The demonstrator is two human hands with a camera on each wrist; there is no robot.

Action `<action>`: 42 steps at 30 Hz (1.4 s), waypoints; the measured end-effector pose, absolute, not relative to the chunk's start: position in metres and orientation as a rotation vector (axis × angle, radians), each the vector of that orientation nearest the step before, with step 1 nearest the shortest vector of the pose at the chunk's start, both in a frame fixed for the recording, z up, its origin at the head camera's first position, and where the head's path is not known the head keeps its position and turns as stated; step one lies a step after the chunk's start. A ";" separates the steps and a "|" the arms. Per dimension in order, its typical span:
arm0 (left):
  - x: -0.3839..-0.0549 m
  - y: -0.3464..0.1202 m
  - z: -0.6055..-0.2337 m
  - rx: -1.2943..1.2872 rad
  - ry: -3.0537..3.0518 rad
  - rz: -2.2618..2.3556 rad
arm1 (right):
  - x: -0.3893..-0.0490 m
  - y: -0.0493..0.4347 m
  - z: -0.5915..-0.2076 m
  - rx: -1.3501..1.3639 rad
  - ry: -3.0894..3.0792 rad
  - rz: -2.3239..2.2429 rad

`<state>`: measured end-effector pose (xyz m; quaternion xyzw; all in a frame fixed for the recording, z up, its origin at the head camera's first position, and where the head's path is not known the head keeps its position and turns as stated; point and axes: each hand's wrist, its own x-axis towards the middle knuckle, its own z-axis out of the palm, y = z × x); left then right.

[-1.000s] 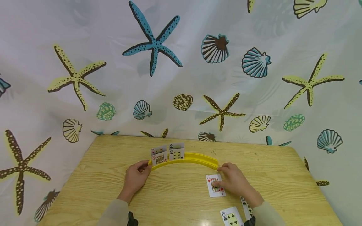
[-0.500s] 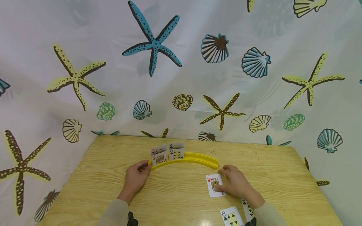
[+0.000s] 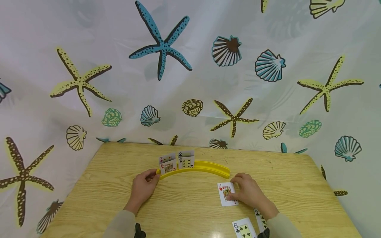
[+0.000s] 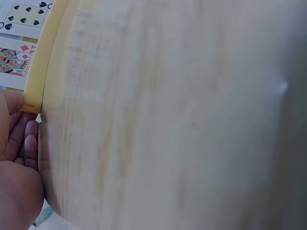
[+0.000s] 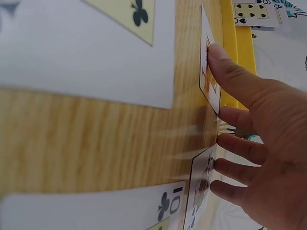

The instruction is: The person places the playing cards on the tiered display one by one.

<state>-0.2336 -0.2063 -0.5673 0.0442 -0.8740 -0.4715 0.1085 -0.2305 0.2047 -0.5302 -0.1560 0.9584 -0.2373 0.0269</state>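
Seashells and starfish pattern a pale curtain [image 3: 196,79] that hangs behind a wood-grain worktop [image 3: 190,201], where a curved yellow card holder [image 3: 205,166] sits toward the far side. Four playing cards stand in pairs at its left: a king of diamonds [image 3: 168,166] before a red seven [image 3: 167,157], and a six of spades [image 3: 186,162] before a black ace [image 3: 186,153]. At the holder's left end, a person's left hand [image 3: 144,185] grips the plastic, thumb in front and fingers bent. Just in front of its right end, a jack of hearts [image 3: 224,194] lies face up on the worktop. The right hand [image 3: 249,191], its fingers spread and loosely extended, rests its thumb on the jack's face, with the index fingertip at the card's edge. Nearer the person than the holder's right end lie a six of clubs [image 3: 244,228] and, partly under the wrist, a ten of clubs [image 3: 260,220]. Another card [image 5: 197,184], seen only from the right wrist, lies to the jack's right, partly visible beside the remaining fingertips.
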 end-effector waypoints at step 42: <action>-0.232 -0.207 -0.564 0.119 -2.584 -1.390 | -0.237 0.190 -0.499 -0.459 2.827 -1.340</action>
